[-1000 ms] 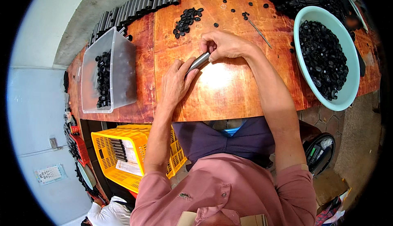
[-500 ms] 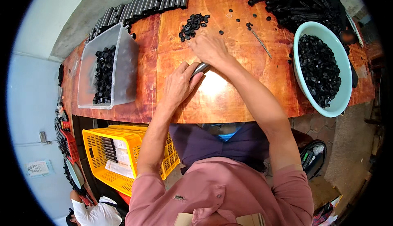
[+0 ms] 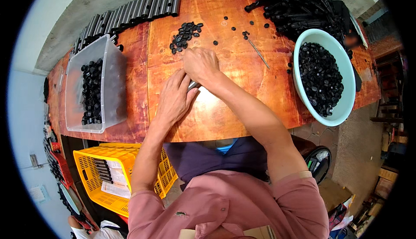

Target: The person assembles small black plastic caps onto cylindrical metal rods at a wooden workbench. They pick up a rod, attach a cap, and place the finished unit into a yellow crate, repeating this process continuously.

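My left hand (image 3: pixel 174 95) lies low over the table, its fingers and thumb wrapped round a short grey metal tube (image 3: pixel 193 84). Only a small length of the tube shows beside the thumb. Over the tube's far part, my right hand (image 3: pixel 202 65) is closed with bent fingers. Its fingertips are hidden, so what they hold cannot be made out. Just beyond both hands lies a loose pile of small black oval pieces (image 3: pixel 187 35).
A clear plastic bin (image 3: pixel 115 91) of black caps stands left, a pale blue basin (image 3: pixel 350 87) of black pieces right. Grey tubes (image 3: pixel 130 11) line the back left; black parts (image 3: pixel 299 9) heap back right. A thin rod (image 3: pixel 259 53) lies right of my hands. A yellow crate (image 3: pixel 125 161) sits below.
The whole view has shifted. My right hand has drawn back slightly from the black pile towards my left hand, its fingers more curled. My left hand still grips the tube.
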`<state>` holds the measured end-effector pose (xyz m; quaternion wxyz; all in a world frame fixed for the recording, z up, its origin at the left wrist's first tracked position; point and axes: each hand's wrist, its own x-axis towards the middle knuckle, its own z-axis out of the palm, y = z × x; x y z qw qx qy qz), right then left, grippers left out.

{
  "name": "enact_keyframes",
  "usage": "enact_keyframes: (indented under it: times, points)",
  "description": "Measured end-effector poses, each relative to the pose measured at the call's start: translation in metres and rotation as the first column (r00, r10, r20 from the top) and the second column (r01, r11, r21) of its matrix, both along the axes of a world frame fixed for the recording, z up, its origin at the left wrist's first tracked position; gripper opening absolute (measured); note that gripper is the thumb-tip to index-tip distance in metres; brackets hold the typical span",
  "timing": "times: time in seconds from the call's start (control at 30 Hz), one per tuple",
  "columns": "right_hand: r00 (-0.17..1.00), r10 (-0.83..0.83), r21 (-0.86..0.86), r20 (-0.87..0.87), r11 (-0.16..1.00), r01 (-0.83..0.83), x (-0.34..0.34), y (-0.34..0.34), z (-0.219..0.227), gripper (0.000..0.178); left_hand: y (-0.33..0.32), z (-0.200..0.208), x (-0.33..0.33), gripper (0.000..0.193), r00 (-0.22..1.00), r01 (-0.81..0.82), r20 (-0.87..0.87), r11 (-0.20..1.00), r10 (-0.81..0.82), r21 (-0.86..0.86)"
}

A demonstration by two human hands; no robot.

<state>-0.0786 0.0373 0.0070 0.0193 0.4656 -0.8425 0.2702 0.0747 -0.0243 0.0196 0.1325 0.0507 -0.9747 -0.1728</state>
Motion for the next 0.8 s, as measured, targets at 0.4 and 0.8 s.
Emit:
enact_keyframes:
  times: [0.4, 0.8]
  points:
    - [0.999, -0.045, 0.011, 0.025, 0.999, 0.044, 0.005, 0.003, -0.005, 0.013, -0.004, -0.005, 0.002, 0.054, 0.982, 0.047, 0.181, 0.999, -0.049, 0.011]
    - [0.998, -0.039, 0.042, 0.042, 0.998, 0.037, 0.003, -0.002, 0.001, 0.017, -0.012, 0.006, -0.002, 0.05, 0.965, 0.032, 0.255, 0.994, -0.056, 0.101]
